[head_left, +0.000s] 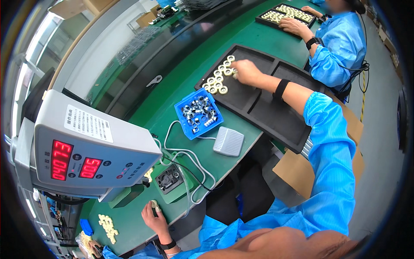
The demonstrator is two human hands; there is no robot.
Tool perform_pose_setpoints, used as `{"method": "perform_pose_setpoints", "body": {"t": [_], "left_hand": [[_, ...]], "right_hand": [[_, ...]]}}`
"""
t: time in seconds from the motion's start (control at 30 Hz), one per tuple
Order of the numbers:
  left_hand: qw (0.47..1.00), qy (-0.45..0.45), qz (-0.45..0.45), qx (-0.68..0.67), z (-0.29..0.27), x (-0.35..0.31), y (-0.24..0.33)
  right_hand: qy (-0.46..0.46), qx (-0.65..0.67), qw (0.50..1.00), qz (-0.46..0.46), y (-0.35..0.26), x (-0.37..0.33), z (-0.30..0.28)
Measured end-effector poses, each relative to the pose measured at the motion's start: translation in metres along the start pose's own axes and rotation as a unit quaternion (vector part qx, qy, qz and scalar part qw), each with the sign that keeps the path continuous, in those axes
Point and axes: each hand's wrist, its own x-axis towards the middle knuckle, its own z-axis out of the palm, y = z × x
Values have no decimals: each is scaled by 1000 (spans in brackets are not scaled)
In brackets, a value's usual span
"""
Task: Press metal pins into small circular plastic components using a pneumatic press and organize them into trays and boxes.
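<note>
My right hand (249,72) reaches over a black compartmented tray (258,113). Its fingers are pinched at a cream plastic ring (235,75), mostly hidden by the fingertips. Beside it, several cream rings with metal inserts (218,78) sit grouped in the tray's left compartment. My left hand (156,221) is at the bench edge, thumb and fingers closed around another cream ring (154,204). Just beyond that hand stands a small green-based fixture with a black block (169,179). A blue bin (193,133) of loose metal bushings (199,111) lies between the fixture and the tray.
A grey control box with red digits (99,146) stands at left. Cables loop near a white foot pedal (228,141). More cream rings (108,228) lie lower left, near another person's hand (95,248). A co-worker (338,47) handles a filled tray (286,15). A cardboard box (297,175) stands below.
</note>
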Motion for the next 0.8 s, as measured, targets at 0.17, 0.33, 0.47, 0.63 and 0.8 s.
{"method": "perform_pose_setpoints", "body": {"t": [0.17,0.33,0.47,0.63,0.8], "left_hand": [[1000,5,12,5,1,1,0],[1000,5,7,12,1,1,3],[1000,1,7,17,1,2,4],[1000,-3,1,13,-1,4,5],[1000,0,10,15,0,4,2]], "right_hand": [[-54,-71,993,71,42,24,3],[-71,-14,997,8,25,20,23],[-57,-16,998,15,25,21,25],[-70,-17,997,29,20,27,14],[-53,-30,997,48,20,27,17]]}}
